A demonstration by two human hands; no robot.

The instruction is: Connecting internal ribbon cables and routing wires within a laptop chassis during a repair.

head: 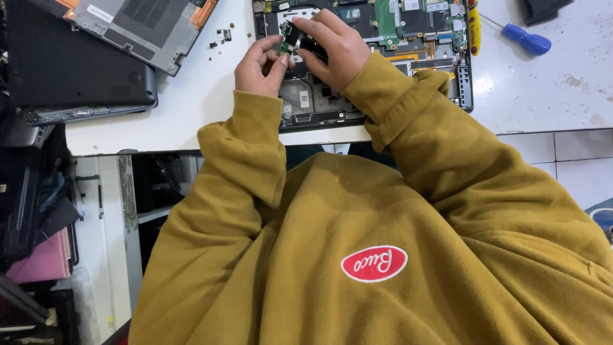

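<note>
From the head camera I see both hands working over the opened laptop (383, 57), which lies bottom-up at the near edge of the desk (191, 108), its green circuit boards bare. My left hand (260, 67) pinches a small green circuit board (285, 43) between thumb and forefinger, and my right hand (335, 48) closes its fingertips on the same part from above; the part sits just over the laptop's left side, though I cannot tell for sure whether it is free or tethered by a cable. To do this well I would hold the little board by its edges, lift it straight, and keep the pull gentle, since a hidden connector could tear. A few loose screws (220, 35) lie on the desk just left of the laptop, best left undisturbed. Toward the far left corner rest a grey laptop cover (147, 29) and a dark laptop (70, 70) beneath it. A blue-handled screwdriver (523, 39) lies toward the far right. The desk is white and stained; pale floor tiles (562, 160) show below its right edge, and stacked clutter (38, 230) fills the left.
</note>
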